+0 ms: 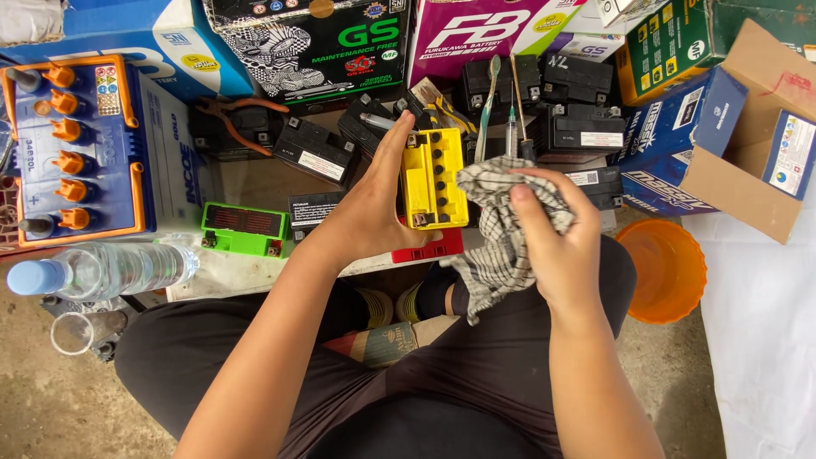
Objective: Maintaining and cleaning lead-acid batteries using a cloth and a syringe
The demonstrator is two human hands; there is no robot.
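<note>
My left hand (372,202) grips a small battery with a yellow top (434,177), holding it upright above my lap; a row of dark filler holes runs down the yellow face. My right hand (554,231) clutches a checked grey-and-white cloth (501,242) and presses it against the battery's right edge. The cloth hangs down over my dark trousers. A red-edged object (427,250) shows just below the battery.
Several small black batteries (578,123) lie ahead, with a green one (244,229) and a large blue-and-white battery with orange caps (76,149) at left. Orange pliers (234,123), a toothbrush (488,98), a water bottle (102,270), an orange bowl (667,270) and cardboard boxes (748,127) surround them.
</note>
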